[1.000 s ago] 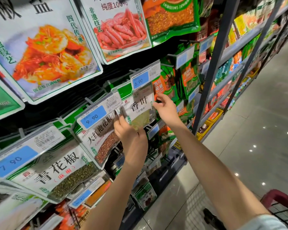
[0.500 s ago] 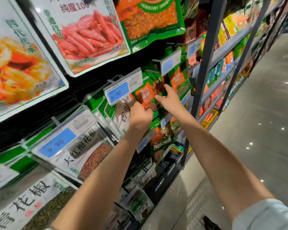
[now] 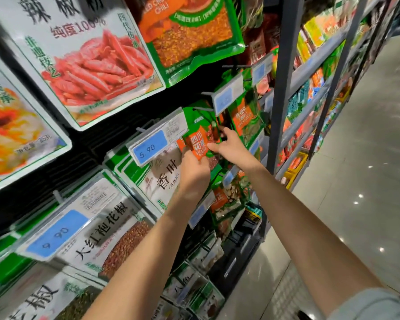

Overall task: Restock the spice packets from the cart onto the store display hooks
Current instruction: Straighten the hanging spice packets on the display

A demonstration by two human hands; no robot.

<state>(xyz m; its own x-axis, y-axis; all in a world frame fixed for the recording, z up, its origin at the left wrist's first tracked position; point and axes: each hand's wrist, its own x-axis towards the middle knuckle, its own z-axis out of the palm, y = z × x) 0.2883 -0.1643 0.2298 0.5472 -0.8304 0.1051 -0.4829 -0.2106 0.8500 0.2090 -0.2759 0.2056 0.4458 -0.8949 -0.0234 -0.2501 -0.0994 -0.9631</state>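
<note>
Bright store light, floor glare, motion-blurred, bowed edges.

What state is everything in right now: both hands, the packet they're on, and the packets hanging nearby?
Sichuan pepper packet, held upright in both hands; hung or not, cannot tell.
left hand, grips that packet's lower edge.
right hand, pinches the packet's right side.
bay leaf packet, hanging behind the 5.90 price tag.
red peppercorn packet, hanging, untouched.
</note>
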